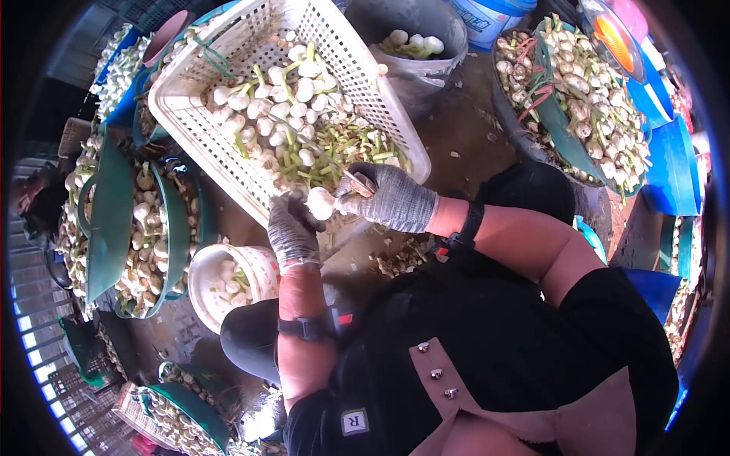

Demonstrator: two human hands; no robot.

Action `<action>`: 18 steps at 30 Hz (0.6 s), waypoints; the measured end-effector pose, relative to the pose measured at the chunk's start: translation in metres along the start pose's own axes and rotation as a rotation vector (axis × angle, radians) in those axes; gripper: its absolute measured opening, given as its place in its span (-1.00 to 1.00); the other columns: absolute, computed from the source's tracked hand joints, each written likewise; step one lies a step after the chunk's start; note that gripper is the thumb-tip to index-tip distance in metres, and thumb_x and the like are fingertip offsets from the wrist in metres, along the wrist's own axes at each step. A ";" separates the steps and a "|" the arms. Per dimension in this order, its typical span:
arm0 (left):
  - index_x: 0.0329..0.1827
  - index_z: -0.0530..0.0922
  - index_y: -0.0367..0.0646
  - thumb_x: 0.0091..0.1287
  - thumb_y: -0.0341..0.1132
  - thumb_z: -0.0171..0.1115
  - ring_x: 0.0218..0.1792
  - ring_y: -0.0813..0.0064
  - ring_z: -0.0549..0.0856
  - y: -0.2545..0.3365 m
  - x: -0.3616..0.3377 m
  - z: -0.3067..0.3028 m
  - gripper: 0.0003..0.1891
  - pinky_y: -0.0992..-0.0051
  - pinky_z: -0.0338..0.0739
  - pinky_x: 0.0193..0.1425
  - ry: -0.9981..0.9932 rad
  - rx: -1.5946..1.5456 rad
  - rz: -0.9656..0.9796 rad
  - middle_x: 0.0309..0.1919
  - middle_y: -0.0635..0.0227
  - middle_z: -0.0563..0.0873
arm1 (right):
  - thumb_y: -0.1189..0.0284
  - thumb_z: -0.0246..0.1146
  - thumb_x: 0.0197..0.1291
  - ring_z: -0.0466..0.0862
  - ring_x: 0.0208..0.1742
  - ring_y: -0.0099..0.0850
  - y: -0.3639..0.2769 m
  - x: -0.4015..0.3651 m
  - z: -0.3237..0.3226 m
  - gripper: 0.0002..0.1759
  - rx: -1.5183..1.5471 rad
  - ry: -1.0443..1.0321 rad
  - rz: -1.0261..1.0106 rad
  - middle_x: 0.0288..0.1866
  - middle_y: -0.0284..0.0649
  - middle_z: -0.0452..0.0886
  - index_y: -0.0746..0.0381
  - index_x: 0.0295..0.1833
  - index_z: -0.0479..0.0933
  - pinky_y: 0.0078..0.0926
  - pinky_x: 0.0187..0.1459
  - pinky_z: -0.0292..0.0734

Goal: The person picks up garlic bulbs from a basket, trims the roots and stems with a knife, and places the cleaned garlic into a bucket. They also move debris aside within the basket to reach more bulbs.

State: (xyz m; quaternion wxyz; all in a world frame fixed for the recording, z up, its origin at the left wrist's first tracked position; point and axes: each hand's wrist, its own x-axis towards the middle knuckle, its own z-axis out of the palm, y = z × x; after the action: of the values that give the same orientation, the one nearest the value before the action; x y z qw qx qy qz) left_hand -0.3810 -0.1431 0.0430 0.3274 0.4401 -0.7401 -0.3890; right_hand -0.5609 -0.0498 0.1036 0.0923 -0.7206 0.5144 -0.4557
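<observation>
A white garlic bulb [320,204] is between my two hands, over the near edge of a white plastic basket [403,144]. My left hand [293,230], in a grey glove, has its fingers closed against the bulb's left side; some fingertips are hidden. My right hand [395,199], also gloved, is closed around a knife [360,183]. Its thin blade appears to point up and left over the basket, and the thumb side is close to the bulb. Inside the basket lie many garlic bulbs [304,90] with short green stems, along with cut stem pieces [365,140].
A white bucket [199,285] with some bulbs stands by my left knee. A grey bucket [433,72] with several bulbs is behind the basket. Green tubs [110,228] heaped with garlic stand left, and another garlic-filled tub [563,129] stands right. Trimmings [399,258] litter the floor.
</observation>
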 end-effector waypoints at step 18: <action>0.34 0.35 -0.20 0.27 -0.17 0.31 0.22 0.36 0.47 0.041 -0.009 0.024 -0.39 0.37 0.30 0.33 -0.291 -1.216 -0.140 0.25 0.19 0.46 | 0.19 0.33 0.17 0.67 -0.21 -0.27 -0.005 0.004 -0.003 -0.64 0.269 -0.098 0.648 -0.25 -0.17 0.67 0.22 -0.06 0.58 -0.36 -0.11 0.53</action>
State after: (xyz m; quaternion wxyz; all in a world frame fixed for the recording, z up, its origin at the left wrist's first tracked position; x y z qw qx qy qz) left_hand -0.4132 -0.1150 0.0651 0.3889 0.1655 -0.3929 -0.8167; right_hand -0.5592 -0.0497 0.1105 0.3508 -0.5224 0.6466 -0.4312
